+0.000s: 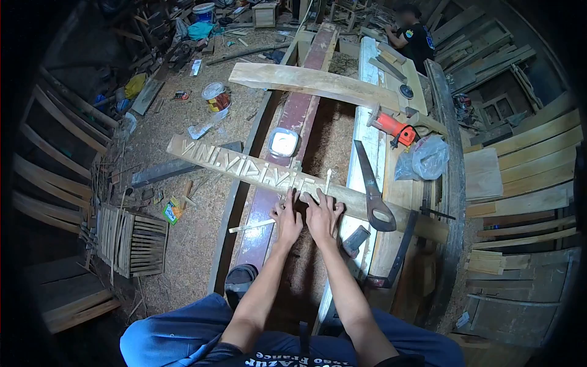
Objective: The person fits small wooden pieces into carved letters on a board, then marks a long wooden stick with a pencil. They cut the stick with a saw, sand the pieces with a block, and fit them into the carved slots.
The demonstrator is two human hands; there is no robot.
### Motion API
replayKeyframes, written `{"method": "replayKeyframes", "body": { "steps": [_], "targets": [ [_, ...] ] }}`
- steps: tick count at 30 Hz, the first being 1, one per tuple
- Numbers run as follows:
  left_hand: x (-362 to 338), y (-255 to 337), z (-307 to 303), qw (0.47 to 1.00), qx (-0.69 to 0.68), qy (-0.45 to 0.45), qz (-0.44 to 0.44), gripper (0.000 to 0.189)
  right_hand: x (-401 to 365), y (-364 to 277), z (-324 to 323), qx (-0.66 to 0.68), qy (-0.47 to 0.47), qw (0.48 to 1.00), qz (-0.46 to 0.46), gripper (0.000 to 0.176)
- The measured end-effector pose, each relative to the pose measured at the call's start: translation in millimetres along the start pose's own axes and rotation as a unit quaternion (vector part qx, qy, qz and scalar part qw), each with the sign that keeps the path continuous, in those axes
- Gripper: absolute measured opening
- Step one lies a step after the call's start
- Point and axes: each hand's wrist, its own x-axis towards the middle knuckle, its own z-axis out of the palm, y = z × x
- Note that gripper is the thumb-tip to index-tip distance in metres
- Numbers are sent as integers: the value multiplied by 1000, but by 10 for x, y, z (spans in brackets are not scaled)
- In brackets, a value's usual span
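Observation:
A long wooden board [354,197] lies across the bench beams, with pale wooden letters [244,166] along it reading roughly "VINI.VIDI.VI" and more. My left hand [287,221] and my right hand [322,219] meet at the board's near edge. Their bent fingertips press around a pale wooden letter [309,181], whose lower part they hide. Just right of it stands a thin pale strip [328,178]. Left of my left hand, a pale stick [252,226] rests on the reddish beam. A handsaw [374,199] lies across the board to the right.
A white tub [284,142] stands beyond the letters. To the right are a red power tool [394,126], a plastic bag [426,158] and a dark block [356,240]. A curved plank [306,81] spans the beams farther off. Another person [417,40] sits at the far right.

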Motion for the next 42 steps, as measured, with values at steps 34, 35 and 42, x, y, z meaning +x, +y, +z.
{"method": "replayKeyframes", "body": {
  "steps": [34, 35, 42],
  "targets": [
    [-1, 78, -32, 1000, 8, 4, -22, 90, -31, 7, 49, 16, -23, 999, 28, 47],
    [-3, 71, -24, 1000, 8, 3, -23, 90, -35, 10, 52, 19, -24, 999, 28, 47],
    [3, 110, -61, 1000, 18, 2, -20, 90, -32, -3, 56, 14, -23, 999, 28, 47]
  ]
}}
